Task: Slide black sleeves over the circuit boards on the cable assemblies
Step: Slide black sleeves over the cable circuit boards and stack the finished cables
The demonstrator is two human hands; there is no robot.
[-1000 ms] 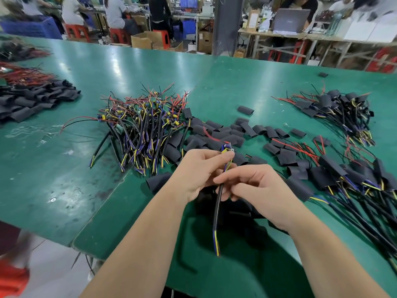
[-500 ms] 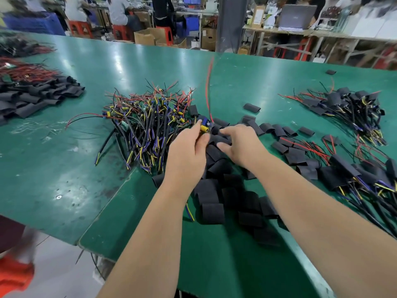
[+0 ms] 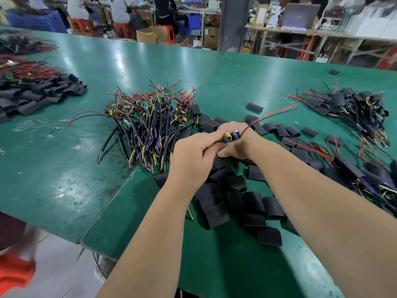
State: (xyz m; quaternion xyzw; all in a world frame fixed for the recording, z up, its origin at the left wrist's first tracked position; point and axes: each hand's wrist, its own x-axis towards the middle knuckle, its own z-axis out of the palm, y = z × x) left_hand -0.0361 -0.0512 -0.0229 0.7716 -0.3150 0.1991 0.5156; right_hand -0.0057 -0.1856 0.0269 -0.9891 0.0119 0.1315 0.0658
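My left hand point(image 3: 193, 153) pinches a cable assembly by its small circuit board point(image 3: 231, 136), which carries blue and yellow parts. Red and black leads point(image 3: 272, 114) stick out of the board to the right, and the cable's tail point(image 3: 190, 214) shows below my left forearm. My right hand point(image 3: 238, 143) lies just behind the board, fingers curled down among the loose black sleeves point(image 3: 234, 198); what its fingers hold is hidden. A heap of bare cable assemblies point(image 3: 150, 123) lies to the left of my hands.
The green table point(image 3: 64, 164) has its front edge near my elbows. Sleeved assemblies are piled at the right point(image 3: 354, 108) and lower right point(image 3: 369, 175). Another pile of black sleeves point(image 3: 38, 93) and red wires point(image 3: 23, 67) lies far left. People sit at benches beyond.
Both hands went from close to my body out to the sleeve pile. The red leads swung from pointing up and away to pointing right, and the board now shows above my left fingers.
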